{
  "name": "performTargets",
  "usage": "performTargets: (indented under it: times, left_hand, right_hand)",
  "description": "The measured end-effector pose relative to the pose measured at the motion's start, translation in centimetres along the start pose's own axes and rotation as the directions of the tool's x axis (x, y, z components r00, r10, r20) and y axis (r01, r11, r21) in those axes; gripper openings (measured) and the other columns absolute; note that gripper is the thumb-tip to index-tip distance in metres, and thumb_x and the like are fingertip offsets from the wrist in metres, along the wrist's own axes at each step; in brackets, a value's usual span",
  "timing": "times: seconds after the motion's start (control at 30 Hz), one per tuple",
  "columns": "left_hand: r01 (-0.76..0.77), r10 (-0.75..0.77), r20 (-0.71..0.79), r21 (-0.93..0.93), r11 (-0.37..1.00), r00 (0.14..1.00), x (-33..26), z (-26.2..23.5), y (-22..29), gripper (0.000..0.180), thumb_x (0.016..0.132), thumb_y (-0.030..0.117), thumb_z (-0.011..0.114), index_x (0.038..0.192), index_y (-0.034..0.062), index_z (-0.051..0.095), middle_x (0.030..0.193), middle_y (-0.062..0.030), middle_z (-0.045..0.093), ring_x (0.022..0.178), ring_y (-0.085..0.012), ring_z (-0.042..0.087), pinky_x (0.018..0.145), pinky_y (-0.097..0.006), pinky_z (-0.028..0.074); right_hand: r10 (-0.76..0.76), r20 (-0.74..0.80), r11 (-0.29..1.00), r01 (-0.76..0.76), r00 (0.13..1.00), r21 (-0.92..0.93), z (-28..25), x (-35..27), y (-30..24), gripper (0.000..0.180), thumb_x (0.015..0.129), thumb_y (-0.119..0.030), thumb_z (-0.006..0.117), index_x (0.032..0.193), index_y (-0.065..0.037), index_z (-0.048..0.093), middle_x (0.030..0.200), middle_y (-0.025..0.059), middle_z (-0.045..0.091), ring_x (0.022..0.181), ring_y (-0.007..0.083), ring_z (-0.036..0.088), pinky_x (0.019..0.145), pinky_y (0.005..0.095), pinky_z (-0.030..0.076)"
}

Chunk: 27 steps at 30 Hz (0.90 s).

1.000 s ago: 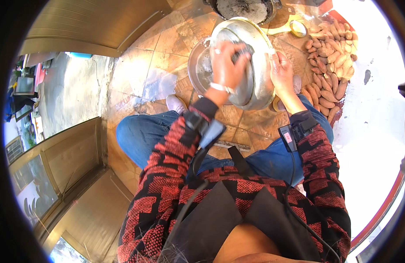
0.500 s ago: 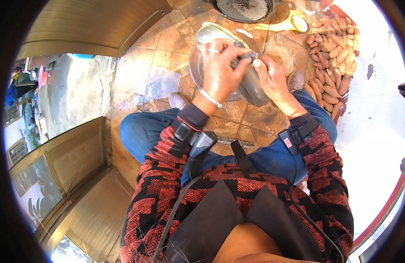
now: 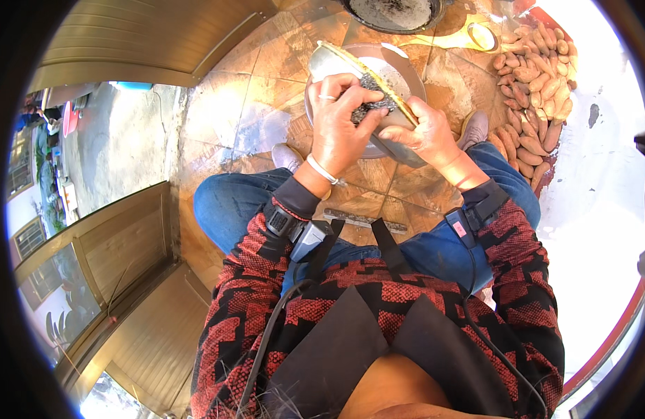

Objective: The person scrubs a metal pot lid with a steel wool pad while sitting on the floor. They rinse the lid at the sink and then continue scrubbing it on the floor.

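Observation:
A grey metal piece (image 3: 327, 64), shaped like a large lid or shallow vessel with a yellowish rim, is held tilted over a wide basin (image 3: 417, 72). My left hand (image 3: 334, 129) grips a dark grey steel wool scrubber (image 3: 373, 102) and presses it against the metal just inside the rim. Closed around the rim's right end is my right hand (image 3: 432, 137), its thumb lying on the metal face. Cloudy liquid shows in the basin behind the piece. The lower part of the metal piece is partly hidden by my hands.
Many sweet potatoes (image 3: 535, 87) lie heaped on the right. A dark round pan (image 3: 392, 14) and a yellow scoop (image 3: 465, 37) are at the far side. On the tiled floor, a narrow grey bar (image 3: 364, 221) lies between my legs. Brown door panels (image 3: 134, 35) stand left.
The metal piece has tilted, so its rim and more of the basin now show. My left hand has shifted slightly down and left with the scrubber. My right hand has moved down along the rim.

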<state>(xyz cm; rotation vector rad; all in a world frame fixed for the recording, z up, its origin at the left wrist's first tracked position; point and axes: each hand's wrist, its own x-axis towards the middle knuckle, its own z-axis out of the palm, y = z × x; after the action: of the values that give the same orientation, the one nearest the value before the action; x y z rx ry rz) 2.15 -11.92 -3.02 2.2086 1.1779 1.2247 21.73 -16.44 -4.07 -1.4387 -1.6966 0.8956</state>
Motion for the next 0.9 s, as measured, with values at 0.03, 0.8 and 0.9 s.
performTargets:
  times: [0.03,0.8,0.9]
  left_hand:
    - [0.102,-0.100,0.073,-0.031,0.994,0.992,0.1,-0.7,-0.5,0.020,0.073,0.021,0.083,0.090,0.0149,0.076,0.098,-0.0053,0.057,0.102,-0.0257,0.050,0.098,-0.041,0.035]
    - [0.456,0.031,0.966,-0.150,0.877,0.257,2.0,-1.1,-6.4,0.027,0.086,0.022,0.075,0.105,0.0033,0.071,0.091,-0.0055,0.070,0.085,-0.0128,0.063,0.080,-0.027,0.051]
    - [0.569,0.045,0.970,-0.178,0.803,0.240,1.9,-0.8,-6.3,0.030,0.085,0.029,0.076,0.103,0.0045,0.073,0.088,-0.0057,0.072,0.082,-0.0127,0.064,0.079,-0.029,0.051]
  right_hand:
    - [-0.005,0.017,0.999,0.005,1.000,-0.032,0.1,0.0,-0.2,0.052,0.079,-0.048,0.080,0.090,-0.003,0.056,0.073,0.0181,0.063,0.063,0.0361,0.063,0.058,0.0370,0.051]
    - [-0.430,0.305,0.765,0.522,0.850,-0.378,0.2,1.7,-0.7,0.034,0.078,-0.047,0.072,0.082,-0.014,0.067,0.073,0.0000,0.063,0.077,0.0216,0.062,0.080,0.0375,0.042]
    - [-0.439,0.268,0.762,0.513,0.858,-0.395,0.3,1.8,-0.7,0.035,0.076,-0.049,0.074,0.083,-0.015,0.070,0.074,-0.0005,0.065,0.074,0.0202,0.064,0.074,0.0354,0.045]
